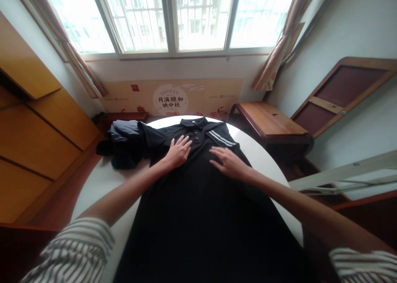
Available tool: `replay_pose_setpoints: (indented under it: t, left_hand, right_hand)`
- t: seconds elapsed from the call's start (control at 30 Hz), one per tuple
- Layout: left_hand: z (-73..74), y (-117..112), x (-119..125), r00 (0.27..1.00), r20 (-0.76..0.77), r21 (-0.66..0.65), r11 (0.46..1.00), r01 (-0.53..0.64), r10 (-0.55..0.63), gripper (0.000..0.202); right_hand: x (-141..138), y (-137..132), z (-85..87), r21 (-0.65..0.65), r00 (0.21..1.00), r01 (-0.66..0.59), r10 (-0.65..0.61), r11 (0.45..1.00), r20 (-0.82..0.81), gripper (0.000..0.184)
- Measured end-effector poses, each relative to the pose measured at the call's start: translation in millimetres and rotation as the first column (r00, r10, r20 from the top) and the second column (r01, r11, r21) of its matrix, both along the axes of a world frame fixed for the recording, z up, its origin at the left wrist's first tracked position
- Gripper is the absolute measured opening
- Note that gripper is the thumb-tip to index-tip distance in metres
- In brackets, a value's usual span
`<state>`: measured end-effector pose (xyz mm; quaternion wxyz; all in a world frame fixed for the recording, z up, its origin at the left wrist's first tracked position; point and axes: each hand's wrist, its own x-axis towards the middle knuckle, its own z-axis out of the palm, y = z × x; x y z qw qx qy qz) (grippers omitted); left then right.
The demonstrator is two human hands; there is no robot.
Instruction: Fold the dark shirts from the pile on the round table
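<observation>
A black polo shirt [198,217] lies spread out, front up, over a round white table [89,188]. Its collar and buttons are at the far end, and white stripes cross the sleeve on the right. My left hand [179,151] rests flat on the chest, left of the buttons, fingers spread. On the other side, my right hand [228,161] is over the chest just below the striped sleeve, fingers stretched out; whether it touches the cloth I cannot tell. Neither hand grips anything. The shirt's lower end runs out of view toward me.
A heap of dark and grey clothes [125,140] sits at the table's left edge, against the shirt's left sleeve. Beyond the table, a wooden bench-like table [273,117] stands at right. Wooden cabinets [37,138] line the left, and windows [198,18] the far wall.
</observation>
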<state>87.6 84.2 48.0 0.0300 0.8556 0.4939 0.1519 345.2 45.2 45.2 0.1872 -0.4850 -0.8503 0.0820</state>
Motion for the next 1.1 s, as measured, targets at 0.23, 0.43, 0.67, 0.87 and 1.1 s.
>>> replay_pose_setpoints:
  t: [0.23, 0.43, 0.67, 0.87, 1.1]
  left_hand:
    - [9.6, -198.0, -66.6, 0.910, 0.049, -0.099, 0.905, 0.414, -0.411, 0.036]
    - [-3.1, -289.2, -107.0, 0.903, -0.062, 0.023, 0.904, 0.427, -0.425, 0.042]
    - [-21.7, -297.0, -122.1, 0.927, -0.141, 0.156, 0.917, 0.367, -0.347, 0.050]
    - [-16.3, -297.4, -131.6, 0.951, -0.108, 0.246, 0.919, 0.307, -0.289, 0.055]
    - [-7.7, -318.3, -134.6, 0.889, -0.192, 0.233, 0.861, 0.452, -0.415, 0.040]
  right_hand:
    - [35.4, -192.6, -17.0, -0.089, 0.968, -0.174, 0.187, 0.981, 0.170, 0.066]
    - [50.5, -265.8, -19.2, 0.042, 0.931, -0.273, 0.253, 0.961, 0.265, 0.076]
    - [51.7, -274.8, -22.1, 0.271, 0.912, -0.365, 0.283, 0.891, 0.297, 0.043]
    - [94.5, -269.5, -13.1, 0.343, 0.958, -0.165, 0.067, 0.925, 0.280, 0.053]
    - [123.9, -279.1, -8.8, 0.343, 0.971, -0.125, 0.044, 0.931, 0.234, 0.061]
